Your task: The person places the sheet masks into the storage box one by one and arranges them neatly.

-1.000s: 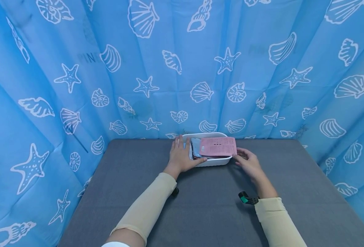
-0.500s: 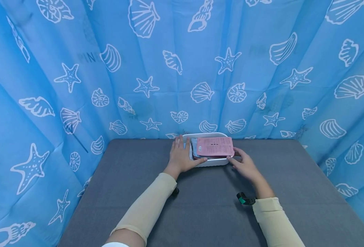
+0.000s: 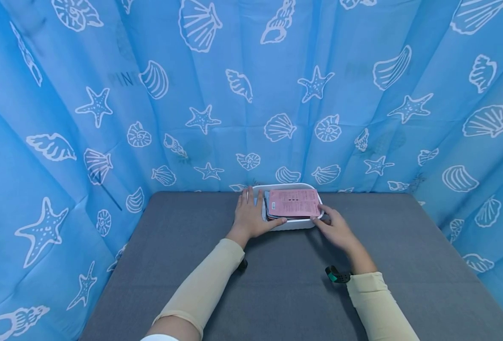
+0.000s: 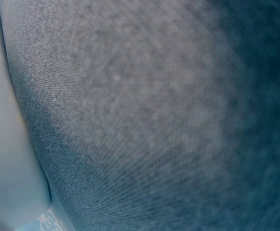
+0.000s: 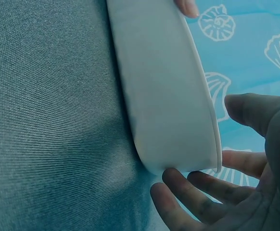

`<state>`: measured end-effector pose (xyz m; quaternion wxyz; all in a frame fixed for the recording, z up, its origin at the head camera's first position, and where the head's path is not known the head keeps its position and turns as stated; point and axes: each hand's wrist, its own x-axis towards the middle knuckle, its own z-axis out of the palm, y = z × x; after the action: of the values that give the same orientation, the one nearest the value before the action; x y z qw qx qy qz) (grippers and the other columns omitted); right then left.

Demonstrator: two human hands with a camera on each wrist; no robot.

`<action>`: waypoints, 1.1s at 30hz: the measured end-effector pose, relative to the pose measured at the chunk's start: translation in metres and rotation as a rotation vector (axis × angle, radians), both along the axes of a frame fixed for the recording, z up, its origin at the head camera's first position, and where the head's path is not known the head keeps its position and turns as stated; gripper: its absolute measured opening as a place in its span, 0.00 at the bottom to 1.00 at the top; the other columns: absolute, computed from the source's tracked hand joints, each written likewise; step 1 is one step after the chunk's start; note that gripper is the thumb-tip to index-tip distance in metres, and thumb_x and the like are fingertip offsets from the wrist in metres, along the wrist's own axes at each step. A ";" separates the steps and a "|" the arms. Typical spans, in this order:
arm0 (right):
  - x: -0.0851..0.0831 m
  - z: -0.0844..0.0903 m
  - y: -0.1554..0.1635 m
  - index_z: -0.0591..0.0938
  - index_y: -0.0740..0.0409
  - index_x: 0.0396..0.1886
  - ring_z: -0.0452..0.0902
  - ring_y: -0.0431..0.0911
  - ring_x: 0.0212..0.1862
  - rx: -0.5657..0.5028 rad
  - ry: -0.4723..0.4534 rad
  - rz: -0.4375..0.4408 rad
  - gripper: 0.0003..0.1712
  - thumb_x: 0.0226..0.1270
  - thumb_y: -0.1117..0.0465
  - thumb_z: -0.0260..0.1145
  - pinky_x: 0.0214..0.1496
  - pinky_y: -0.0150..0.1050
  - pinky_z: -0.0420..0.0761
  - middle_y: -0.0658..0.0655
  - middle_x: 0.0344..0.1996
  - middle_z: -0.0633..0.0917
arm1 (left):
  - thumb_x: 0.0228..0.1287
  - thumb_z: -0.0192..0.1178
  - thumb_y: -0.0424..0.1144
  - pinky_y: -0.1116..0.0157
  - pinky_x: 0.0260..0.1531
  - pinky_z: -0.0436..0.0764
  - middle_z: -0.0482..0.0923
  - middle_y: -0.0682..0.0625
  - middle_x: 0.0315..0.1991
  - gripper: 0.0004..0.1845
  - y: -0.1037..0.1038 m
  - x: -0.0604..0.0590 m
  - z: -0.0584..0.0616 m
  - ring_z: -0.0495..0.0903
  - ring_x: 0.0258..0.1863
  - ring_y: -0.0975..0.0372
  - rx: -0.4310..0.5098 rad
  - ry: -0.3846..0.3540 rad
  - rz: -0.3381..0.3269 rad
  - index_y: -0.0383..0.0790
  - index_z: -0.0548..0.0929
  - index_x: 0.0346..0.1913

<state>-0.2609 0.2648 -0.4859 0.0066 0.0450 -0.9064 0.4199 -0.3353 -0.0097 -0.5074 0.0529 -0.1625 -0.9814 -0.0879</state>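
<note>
The pink packet (image 3: pixel 294 202) now lies squarely in the white tray (image 3: pixel 291 224). Right hand (image 3: pixel 336 228), fingers relaxed, has released it; left hand (image 3: pixel 250 215) rests flat against the tray's side.

The table (image 3: pixel 277 284) is covered in grey woven cloth, matt, with a fine ribbed weave plain in the wrist views. The tray (image 5: pixel 164 96) at its far edge looks like smooth white plastic with a faint sheen. The pink sheet (image 3: pixel 294 202) on top looks like printed paper, matt. The curtain (image 3: pixel 106 94) is thin blue fabric, creased, with white prints. The sleeves (image 3: pixel 204 284) are smooth beige knit.
</note>
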 end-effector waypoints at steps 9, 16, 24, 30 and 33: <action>-0.001 -0.003 -0.001 0.64 0.72 0.80 0.69 0.71 0.73 0.035 0.026 0.004 0.38 0.83 0.52 0.60 0.71 0.68 0.73 0.79 0.73 0.69 | 0.54 0.46 0.91 0.46 0.85 0.49 0.40 0.36 0.88 0.71 0.001 -0.003 0.000 0.41 0.88 0.43 0.000 -0.018 0.004 0.43 0.45 0.88; 0.000 -0.005 -0.003 0.68 0.69 0.79 0.74 0.71 0.67 0.062 0.007 0.018 0.37 0.83 0.49 0.61 0.67 0.67 0.77 0.77 0.71 0.68 | 0.54 0.46 0.90 0.45 0.85 0.50 0.40 0.36 0.88 0.71 0.001 -0.002 0.000 0.42 0.88 0.42 0.004 -0.023 0.006 0.43 0.45 0.88; -0.002 -0.007 -0.006 0.68 0.68 0.79 0.74 0.68 0.64 0.079 0.006 0.016 0.38 0.81 0.48 0.62 0.63 0.65 0.77 0.78 0.72 0.65 | 0.54 0.46 0.90 0.45 0.85 0.50 0.41 0.36 0.88 0.70 0.000 -0.002 0.000 0.42 0.88 0.42 0.003 -0.017 0.005 0.42 0.48 0.87; -0.003 -0.008 -0.010 0.70 0.68 0.78 0.69 0.71 0.68 0.085 0.001 0.024 0.38 0.81 0.47 0.63 0.68 0.70 0.72 0.80 0.74 0.61 | 0.55 0.47 0.90 0.45 0.85 0.52 0.42 0.36 0.88 0.70 -0.001 -0.001 0.001 0.43 0.87 0.42 0.007 0.002 0.001 0.41 0.49 0.87; -0.003 -0.008 -0.012 0.69 0.67 0.78 0.64 0.73 0.72 0.081 -0.005 0.023 0.38 0.81 0.47 0.63 0.72 0.72 0.68 0.80 0.75 0.59 | 0.55 0.46 0.90 0.45 0.85 0.51 0.42 0.36 0.88 0.70 0.000 -0.001 0.000 0.43 0.87 0.41 0.004 -0.004 -0.001 0.42 0.47 0.87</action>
<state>-0.2639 0.2524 -0.4939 -0.0024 0.0543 -0.9221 0.3830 -0.3364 -0.0101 -0.5075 0.0512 -0.1628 -0.9812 -0.0900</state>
